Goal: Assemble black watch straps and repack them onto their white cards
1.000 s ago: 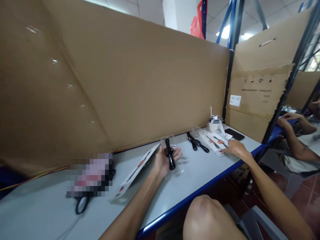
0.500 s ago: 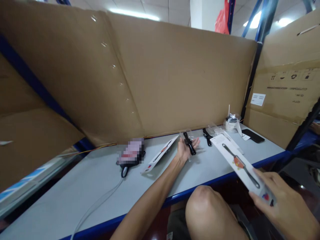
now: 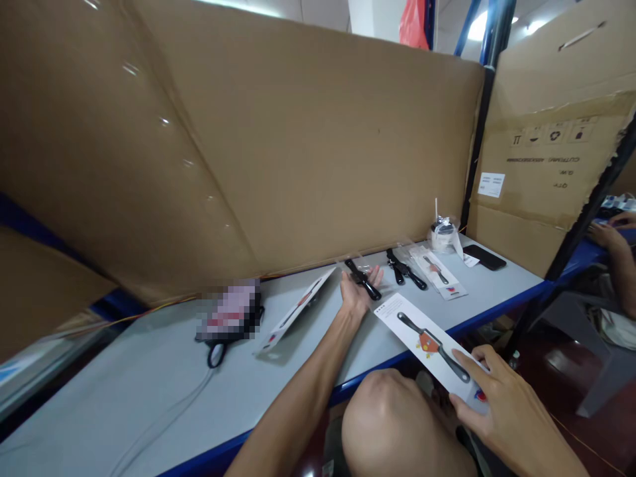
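My left hand (image 3: 355, 298) is palm up over the table with its fingers extended, and a black long-handled tool (image 3: 364, 281) in a clear plastic sleeve lies across it. My right hand (image 3: 497, 401) pinches the lower end of a white packaging card (image 3: 415, 328) between thumb and fingers. A black-handled tool with an orange-red piece is printed on that card. Left of my left wrist, a similar card (image 3: 298, 308) stands tilted on the table. Beyond my left hand lie more black tools (image 3: 405, 268) in clear plastic, beside another printed card (image 3: 437, 270).
At the back right of the grey table (image 3: 163, 371) stand a plastic-wrapped cup (image 3: 444, 235) and a black phone (image 3: 484, 257). A dark pouch with a blurred top (image 3: 231, 311) and a cable are on the left. Cardboard walls (image 3: 318, 146) enclose the table. Another person's arm (image 3: 613, 245) shows far right.
The camera view has shifted right and down. My right hand has brought its card leftward, closer to my left hand, with the printed face turned more toward me. Both hands keep their holds.
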The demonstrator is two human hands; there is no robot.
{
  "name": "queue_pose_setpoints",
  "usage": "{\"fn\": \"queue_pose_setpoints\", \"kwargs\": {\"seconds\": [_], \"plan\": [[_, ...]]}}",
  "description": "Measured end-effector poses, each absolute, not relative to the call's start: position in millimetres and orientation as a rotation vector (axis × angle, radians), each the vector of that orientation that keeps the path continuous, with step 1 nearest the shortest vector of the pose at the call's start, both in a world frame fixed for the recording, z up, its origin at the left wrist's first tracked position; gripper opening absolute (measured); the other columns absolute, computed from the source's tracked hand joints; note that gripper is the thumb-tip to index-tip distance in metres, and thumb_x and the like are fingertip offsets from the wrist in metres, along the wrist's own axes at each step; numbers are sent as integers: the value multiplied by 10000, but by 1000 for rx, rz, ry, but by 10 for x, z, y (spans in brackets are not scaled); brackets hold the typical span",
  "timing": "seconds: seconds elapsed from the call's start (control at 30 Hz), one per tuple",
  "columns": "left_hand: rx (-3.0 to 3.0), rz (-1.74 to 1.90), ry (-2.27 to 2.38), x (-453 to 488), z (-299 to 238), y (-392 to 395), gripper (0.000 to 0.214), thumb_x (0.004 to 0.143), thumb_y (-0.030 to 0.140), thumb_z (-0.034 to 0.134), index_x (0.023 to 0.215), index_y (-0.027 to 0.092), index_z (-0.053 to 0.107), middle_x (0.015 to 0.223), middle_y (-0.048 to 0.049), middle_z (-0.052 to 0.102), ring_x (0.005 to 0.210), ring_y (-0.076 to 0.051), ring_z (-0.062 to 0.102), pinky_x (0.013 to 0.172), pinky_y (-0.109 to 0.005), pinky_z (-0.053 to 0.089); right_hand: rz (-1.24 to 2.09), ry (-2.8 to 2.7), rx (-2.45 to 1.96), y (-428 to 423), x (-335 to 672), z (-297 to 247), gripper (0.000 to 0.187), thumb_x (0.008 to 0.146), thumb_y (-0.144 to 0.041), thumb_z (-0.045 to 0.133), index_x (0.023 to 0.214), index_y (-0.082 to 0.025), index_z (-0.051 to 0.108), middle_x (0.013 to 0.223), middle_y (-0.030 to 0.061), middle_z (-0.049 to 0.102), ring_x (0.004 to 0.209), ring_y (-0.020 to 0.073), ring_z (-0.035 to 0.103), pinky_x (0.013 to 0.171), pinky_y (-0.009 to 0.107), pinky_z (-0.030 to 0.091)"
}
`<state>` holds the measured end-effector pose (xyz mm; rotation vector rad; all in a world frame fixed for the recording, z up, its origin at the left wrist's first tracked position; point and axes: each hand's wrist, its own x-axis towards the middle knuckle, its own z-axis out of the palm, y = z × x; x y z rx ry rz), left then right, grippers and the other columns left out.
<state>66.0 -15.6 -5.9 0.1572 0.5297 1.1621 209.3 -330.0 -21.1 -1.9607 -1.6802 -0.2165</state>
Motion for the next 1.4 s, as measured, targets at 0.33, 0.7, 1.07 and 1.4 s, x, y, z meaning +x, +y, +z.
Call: {"fn": "queue_pose_setpoints", "kwargs": {"seconds": [0.33,0.7,1.07,1.4], "plan": [[137,1186,529,733,-10,-190,493,1066,566,273,1026,178,574,961,-141,665,1061,-322,745,900,-520,629,-405,-1733,-1944,-3228,2024,-224,432,802,-339,684,1230,-294,731,1013,92,687,808,283,712,607,363,563],[178,1143,476,773,-172,-192,522,1034,618,377,875,182,618,849,-120,713,993,-320,761,910,-491,616,-462,-1673,-2095,-2360,1537,-51,349,836,-322,749,1165,-203,749,1002,135,707,885,291,704,725,354,562],[239,989,462,705,-164,-194,776,1012,687,279,1312,61,624,1032,-237,772,927,-365,765,803,-515,633,-442,-1501,-1278,-2018,1661,-209,252,1046,-237,487,1096,-216,733,1120,119,714,1103,271,654,988,443,529],[325,967,436,774,-218,-293,584,1038,594,373,995,123,716,797,-136,746,867,-314,760,879,-456,613,-400,-1578,-1402,-1298,1553,-58,284,1028,-282,465,1145,-182,704,1192,151,680,1133,297,598,1009,459,475]]}}
